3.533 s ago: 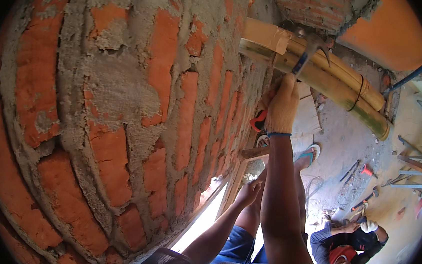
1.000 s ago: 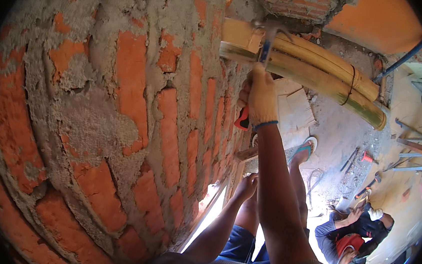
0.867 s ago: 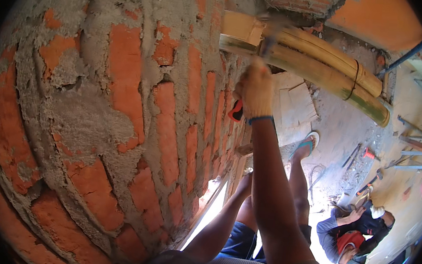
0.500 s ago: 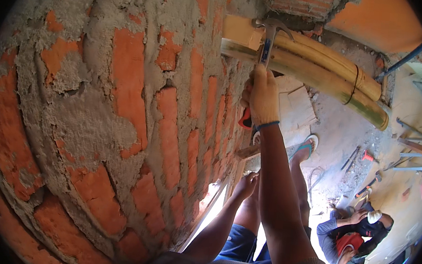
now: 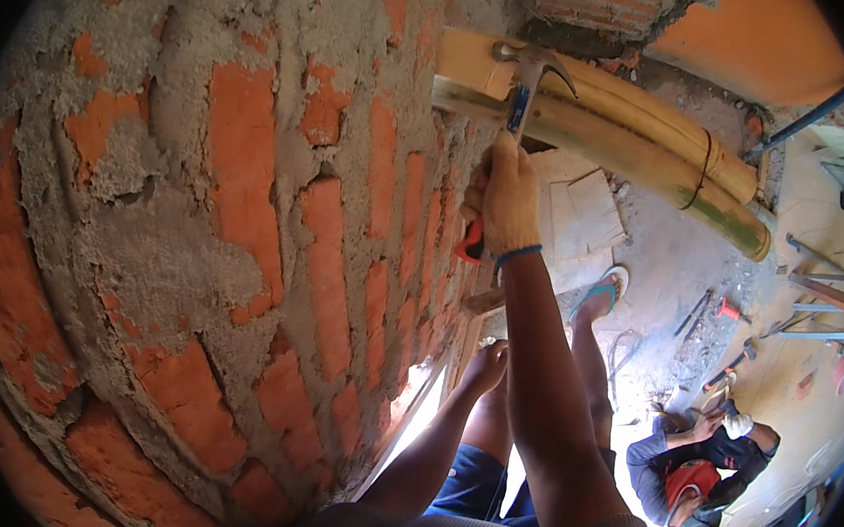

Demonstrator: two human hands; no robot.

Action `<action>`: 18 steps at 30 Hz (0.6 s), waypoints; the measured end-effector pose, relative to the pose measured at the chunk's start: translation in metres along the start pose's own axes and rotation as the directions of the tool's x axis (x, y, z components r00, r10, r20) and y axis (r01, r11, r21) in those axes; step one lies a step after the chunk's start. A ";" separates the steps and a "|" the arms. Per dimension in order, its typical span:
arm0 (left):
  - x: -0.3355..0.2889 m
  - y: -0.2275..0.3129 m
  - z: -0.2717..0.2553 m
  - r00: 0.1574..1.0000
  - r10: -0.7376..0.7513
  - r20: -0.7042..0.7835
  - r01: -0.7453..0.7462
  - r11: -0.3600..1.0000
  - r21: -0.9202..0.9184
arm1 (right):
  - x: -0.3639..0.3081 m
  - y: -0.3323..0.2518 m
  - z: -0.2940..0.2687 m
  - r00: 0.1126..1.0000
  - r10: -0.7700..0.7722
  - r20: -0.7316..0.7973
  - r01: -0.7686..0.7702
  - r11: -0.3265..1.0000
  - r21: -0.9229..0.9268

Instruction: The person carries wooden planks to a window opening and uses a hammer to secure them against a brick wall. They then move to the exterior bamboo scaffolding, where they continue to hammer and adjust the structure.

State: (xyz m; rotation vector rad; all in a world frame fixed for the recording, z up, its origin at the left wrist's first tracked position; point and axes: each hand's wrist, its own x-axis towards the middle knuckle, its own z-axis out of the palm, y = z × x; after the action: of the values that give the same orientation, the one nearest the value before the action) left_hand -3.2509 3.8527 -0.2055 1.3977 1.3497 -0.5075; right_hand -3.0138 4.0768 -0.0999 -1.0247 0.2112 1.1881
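My right hand [image 5: 509, 191], in a cream work glove with a blue cuff, grips a claw hammer [image 5: 521, 102] by its handle. The red-and-black end of the handle sticks out below the fist. The steel head is up over the near end of two bamboo poles [image 5: 643, 147], beside a flat pale wooden piece [image 5: 470, 62] at the brick wall; whether it touches them I cannot tell. My bare left hand [image 5: 486, 365] is lower down near my knee with fingers curled; what is in it, if anything, is hidden.
A rough brick and mortar wall [image 5: 239, 177] fills the left side. Dark wire [image 5: 703, 173] binds the poles. Pale boards [image 5: 582, 207] lie on the floor beneath. At lower right a co-worker [image 5: 695, 468] is bent over, near scattered hand tools [image 5: 729, 366].
The hammer and my gloved right hand have shifted slightly left and down. The whole view has moved a little too. My left hand stays low near my knee.
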 end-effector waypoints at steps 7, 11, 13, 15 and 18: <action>-0.003 0.001 0.010 0.997 -0.076 -0.020 0.074 0.994 -0.083 | -0.002 0.012 -0.006 0.992 0.125 -0.007 -0.125 0.991 -0.041; 0.003 -0.015 0.020 0.997 -0.068 0.039 0.070 0.995 -0.071 | -0.010 0.030 0.004 0.992 -0.123 0.009 0.123 0.989 -0.086; 0.004 -0.022 0.022 0.996 -0.077 0.047 0.080 0.995 -0.064 | -0.008 0.031 0.007 0.949 -0.295 -0.110 0.275 0.947 -0.163; 0.006 -0.026 0.024 0.996 -0.082 0.037 0.084 0.994 -0.064 | -0.005 0.028 0.005 0.981 -0.061 -0.182 0.087 0.986 0.139; 0.016 -0.029 0.025 0.996 -0.088 0.025 0.090 0.991 -0.098 | 0.000 0.019 0.000 0.997 -0.072 0.001 0.070 0.978 -0.198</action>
State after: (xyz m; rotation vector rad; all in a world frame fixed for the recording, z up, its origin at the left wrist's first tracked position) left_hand -3.2642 3.8313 -0.2386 1.2525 1.4063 -0.5051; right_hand -3.0300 4.0774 -0.1104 -1.1998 0.0614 1.1572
